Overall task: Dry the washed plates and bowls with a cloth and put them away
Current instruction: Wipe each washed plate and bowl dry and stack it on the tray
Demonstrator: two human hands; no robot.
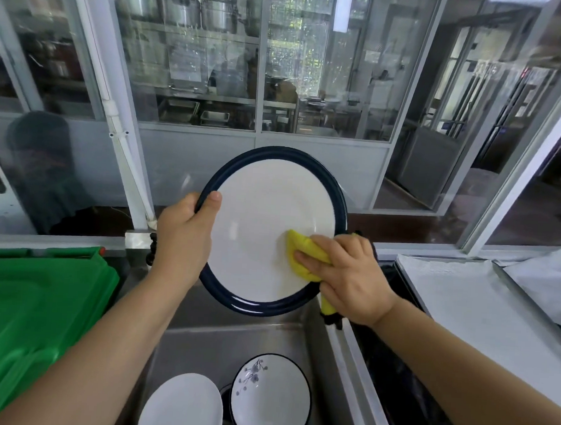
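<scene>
Right now your left hand (182, 236) grips the dark-rimmed plate (265, 218) by its left edge, tilted above the sink (198, 345); your right hand (347, 275) fingers pinch the yellow cloth (302, 256) against its face. Two bowls (271, 399) sit below.

A white plate (265, 224) with a dark blue rim is held tilted above a steel sink (198, 345), gripped at its left edge by the left hand (184, 236), thumb laid over the rim. A yellow cloth (302, 256) is pressed against the plate's lower right face by the right hand (344, 278). In the sink, a plain white plate (182, 406) and a flower-patterned bowl (271, 395) are seen. A green plastic crate (26, 311) is seen at the left.
</scene>
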